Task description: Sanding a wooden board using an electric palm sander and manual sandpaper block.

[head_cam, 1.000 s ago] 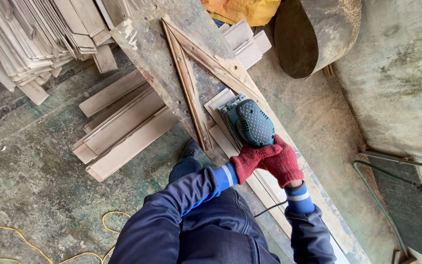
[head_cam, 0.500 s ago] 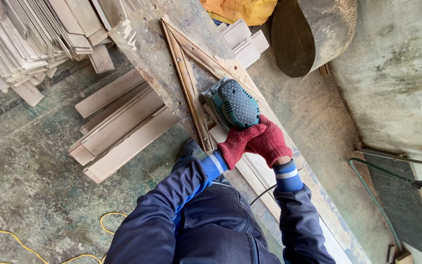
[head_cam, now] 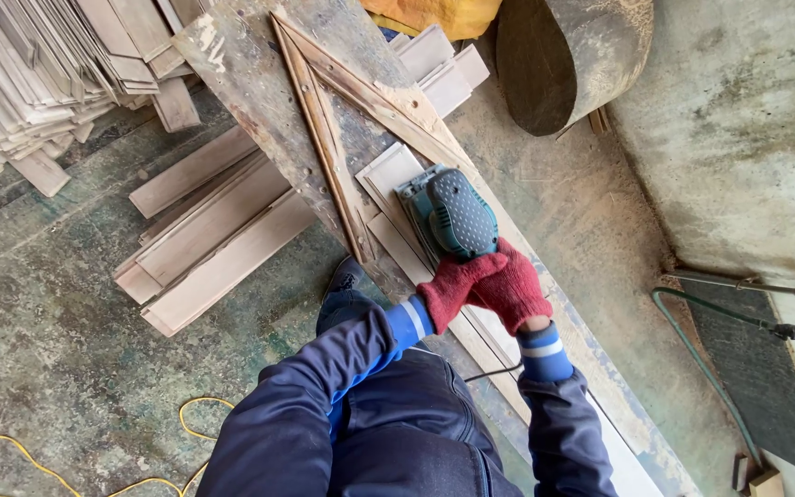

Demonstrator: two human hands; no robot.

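A teal electric sander (head_cam: 453, 213) rests on a pale moulded wooden strip (head_cam: 390, 177) that lies along a worn plank bench (head_cam: 259, 87). My left hand (head_cam: 453, 287) and my right hand (head_cam: 513, 293), both in red knitted gloves, are clasped together on the sander's rear grip. A triangular wooden frame (head_cam: 324, 129) is fixed on the bench just left of the strip. The sander's black cord (head_cam: 485, 373) runs back under my right sleeve.
Loose boards (head_cam: 213, 239) lie on the floor left of the bench, and a stack of thin strips (head_cam: 29, 74) sits at the top left. A round drum (head_cam: 568, 60) stands behind. A yellow cable (head_cam: 94, 460) and a green hose (head_cam: 701, 368) cross the floor.
The sander slid up the strip toward the far end, then came back down toward me. Both hands stayed on it throughout.
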